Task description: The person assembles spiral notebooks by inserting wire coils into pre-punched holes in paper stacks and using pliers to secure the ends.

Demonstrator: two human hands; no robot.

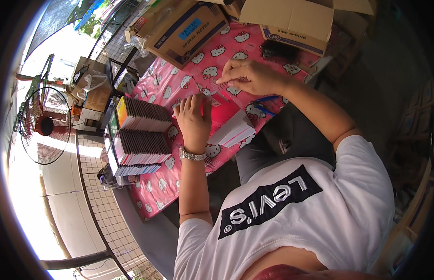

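My left hand, a metal-banded watch on its wrist, is bent over the left part of a bright pink notebook on the table. Its fingers curl at the cover's edge. White pages show along the near side of the notebook. Above its far edge, my right hand is closed in a pinch. A thin wire coil shows at those fingertips, partly hidden by them. A blue-handled tool, probably pliers, lies right of the notebook.
Stacks of dark spiral-bound notebooks stand at the table's left. Cardboard boxes and an open carton sit at the back. A black bundle lies before the carton. The pink patterned tablecloth covers the table. A fan stands far left.
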